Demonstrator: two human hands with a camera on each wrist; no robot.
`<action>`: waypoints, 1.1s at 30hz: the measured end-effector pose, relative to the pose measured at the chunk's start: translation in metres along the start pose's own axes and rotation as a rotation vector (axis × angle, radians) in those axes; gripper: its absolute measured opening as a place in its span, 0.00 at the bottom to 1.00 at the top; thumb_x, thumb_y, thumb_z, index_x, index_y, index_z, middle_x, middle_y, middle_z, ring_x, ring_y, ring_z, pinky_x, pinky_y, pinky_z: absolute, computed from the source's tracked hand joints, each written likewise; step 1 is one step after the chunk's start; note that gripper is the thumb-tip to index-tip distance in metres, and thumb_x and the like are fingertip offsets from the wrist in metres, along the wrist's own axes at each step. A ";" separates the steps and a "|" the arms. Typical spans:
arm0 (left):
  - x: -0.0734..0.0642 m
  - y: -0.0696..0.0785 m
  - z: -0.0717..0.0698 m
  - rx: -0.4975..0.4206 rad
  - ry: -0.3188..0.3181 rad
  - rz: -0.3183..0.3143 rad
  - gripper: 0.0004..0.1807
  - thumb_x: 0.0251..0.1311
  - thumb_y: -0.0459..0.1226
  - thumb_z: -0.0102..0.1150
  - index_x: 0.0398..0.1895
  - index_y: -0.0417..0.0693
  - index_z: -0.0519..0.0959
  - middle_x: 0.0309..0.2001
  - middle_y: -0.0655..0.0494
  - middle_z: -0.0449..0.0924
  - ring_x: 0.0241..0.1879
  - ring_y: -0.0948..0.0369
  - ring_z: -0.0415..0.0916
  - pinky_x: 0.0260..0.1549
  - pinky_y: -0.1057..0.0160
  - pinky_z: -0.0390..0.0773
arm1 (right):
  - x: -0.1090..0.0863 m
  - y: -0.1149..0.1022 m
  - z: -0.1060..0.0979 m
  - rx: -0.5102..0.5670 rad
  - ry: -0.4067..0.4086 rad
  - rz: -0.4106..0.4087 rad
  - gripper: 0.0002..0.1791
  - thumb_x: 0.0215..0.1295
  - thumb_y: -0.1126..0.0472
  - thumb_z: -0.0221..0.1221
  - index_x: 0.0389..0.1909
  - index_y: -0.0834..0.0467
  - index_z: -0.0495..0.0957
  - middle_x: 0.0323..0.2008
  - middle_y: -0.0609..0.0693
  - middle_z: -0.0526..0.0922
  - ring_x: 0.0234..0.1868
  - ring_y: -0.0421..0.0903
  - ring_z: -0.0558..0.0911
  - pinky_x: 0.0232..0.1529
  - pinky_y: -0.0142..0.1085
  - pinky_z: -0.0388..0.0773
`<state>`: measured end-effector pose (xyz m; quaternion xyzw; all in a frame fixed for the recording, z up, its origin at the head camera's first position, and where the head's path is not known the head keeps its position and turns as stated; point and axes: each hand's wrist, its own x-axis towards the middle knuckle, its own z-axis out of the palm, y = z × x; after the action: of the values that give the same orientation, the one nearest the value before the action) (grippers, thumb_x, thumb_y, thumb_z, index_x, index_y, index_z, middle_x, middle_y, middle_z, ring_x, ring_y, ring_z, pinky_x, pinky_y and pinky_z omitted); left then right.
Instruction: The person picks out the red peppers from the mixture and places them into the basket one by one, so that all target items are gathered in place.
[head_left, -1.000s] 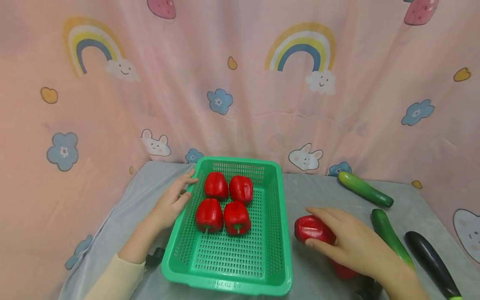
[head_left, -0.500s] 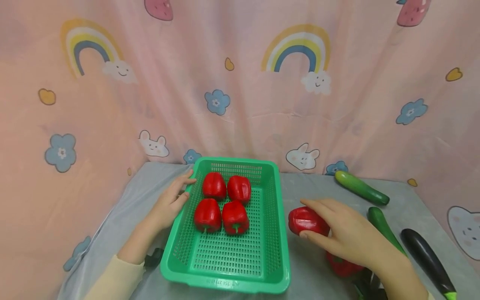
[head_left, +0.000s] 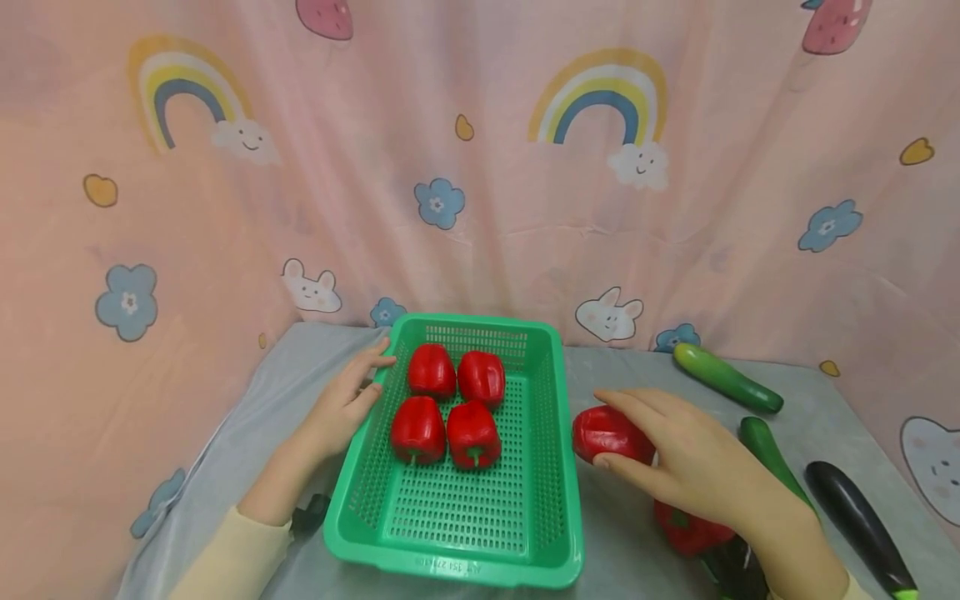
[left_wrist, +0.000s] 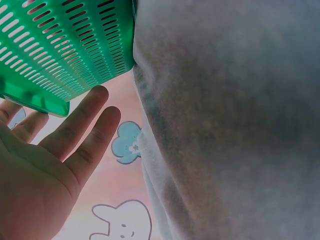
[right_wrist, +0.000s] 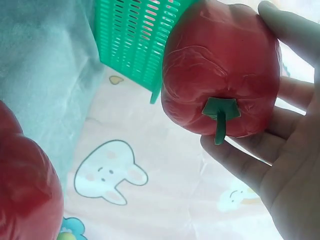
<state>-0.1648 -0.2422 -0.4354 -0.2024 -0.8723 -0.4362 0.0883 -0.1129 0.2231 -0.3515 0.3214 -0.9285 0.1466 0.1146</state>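
My right hand [head_left: 682, 458] grips a red bell pepper [head_left: 609, 433] between thumb and fingers, just right of the green plastic basket [head_left: 453, 568]. In the right wrist view the green stem of this bell pepper [right_wrist: 220, 65] faces the camera. The left hand [head_left: 339, 412] touches the basket's left rim with extended fingers; the left wrist view has that hand [left_wrist: 45, 175] beside the slotted wall. Inside the basket sit several red bell peppers [head_left: 418, 429], grouped toward the back left. Another red bell pepper [head_left: 690, 529] lies partly hidden beneath my right wrist.
To the right, a cucumber-like green vegetable [head_left: 726, 379] lies at the back, a second green one [head_left: 772, 454] is partly covered by my arm, and an eggplant [head_left: 858, 525] is farther right. A patterned pink curtain [head_left: 510, 200] hangs behind the grey cloth [head_left: 615, 375].
My right hand has moved left and slightly away from me, bringing its bell pepper closer to the basket. More of the pepper below it shows. The left hand stays at the rim.
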 end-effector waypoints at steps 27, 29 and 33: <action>0.000 0.001 0.001 0.006 -0.003 -0.007 0.23 0.80 0.32 0.48 0.75 0.42 0.74 0.86 0.52 0.58 0.63 0.46 0.80 0.60 0.36 0.79 | 0.024 -0.018 -0.004 -0.001 0.033 -0.155 0.42 0.60 0.42 0.79 0.73 0.53 0.79 0.61 0.48 0.85 0.58 0.49 0.84 0.43 0.43 0.91; 0.000 0.000 0.001 0.008 -0.001 -0.007 0.23 0.80 0.33 0.48 0.75 0.42 0.74 0.86 0.52 0.58 0.63 0.46 0.80 0.60 0.36 0.79 | 0.027 -0.020 -0.003 0.002 0.025 -0.159 0.43 0.60 0.42 0.79 0.73 0.53 0.79 0.62 0.48 0.85 0.58 0.49 0.84 0.42 0.42 0.91; 0.000 0.000 0.001 0.006 0.004 -0.007 0.23 0.80 0.32 0.48 0.74 0.42 0.74 0.86 0.52 0.58 0.63 0.45 0.80 0.60 0.36 0.79 | 0.032 -0.023 -0.003 -0.001 0.013 -0.177 0.42 0.62 0.40 0.77 0.74 0.51 0.78 0.63 0.47 0.84 0.60 0.49 0.83 0.47 0.45 0.90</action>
<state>-0.1649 -0.2418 -0.4362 -0.1982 -0.8741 -0.4344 0.0889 -0.1224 0.1885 -0.3340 0.4010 -0.8959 0.1375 0.1331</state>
